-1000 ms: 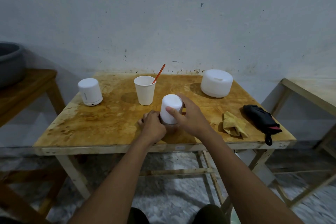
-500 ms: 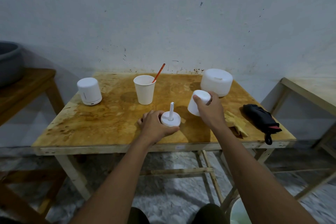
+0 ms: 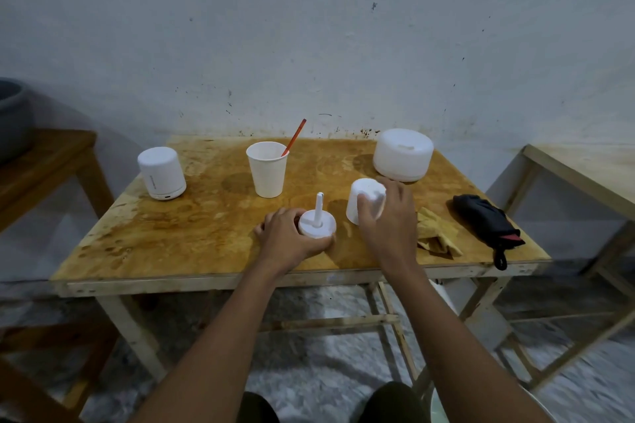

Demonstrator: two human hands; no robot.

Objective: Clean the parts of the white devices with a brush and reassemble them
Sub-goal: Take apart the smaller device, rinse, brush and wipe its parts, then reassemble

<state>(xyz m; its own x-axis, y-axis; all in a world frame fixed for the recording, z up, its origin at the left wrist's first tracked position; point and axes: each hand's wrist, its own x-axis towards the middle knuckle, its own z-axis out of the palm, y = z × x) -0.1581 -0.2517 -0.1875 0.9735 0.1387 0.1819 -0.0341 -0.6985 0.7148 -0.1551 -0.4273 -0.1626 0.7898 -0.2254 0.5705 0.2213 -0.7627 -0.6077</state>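
Observation:
My left hand point(image 3: 290, 240) grips the round white base point(image 3: 316, 225) of a small device near the table's front edge; a thin white stem stands up from its middle. Just right of it, my right hand point(image 3: 388, 220) holds the white cover point(image 3: 362, 199), which stands on the table. A paper cup point(image 3: 267, 169) behind them holds a red-handled brush point(image 3: 294, 137). An assembled small white device point(image 3: 161, 173) stands at the back left, and a wide white device point(image 3: 402, 154) at the back right.
A yellow cloth point(image 3: 435, 232) lies right of my right hand, with a folded black umbrella point(image 3: 488, 221) beyond it near the edge of the wooden table point(image 3: 192, 251). A second table point(image 3: 48, 161) with a grey basin point(image 3: 13, 117) stands left; a wooden frame point(image 3: 580, 178) stands right.
My right hand lifted the white cover off the base, carried it right and set it down on the table. The left hand kept its grip on the base.

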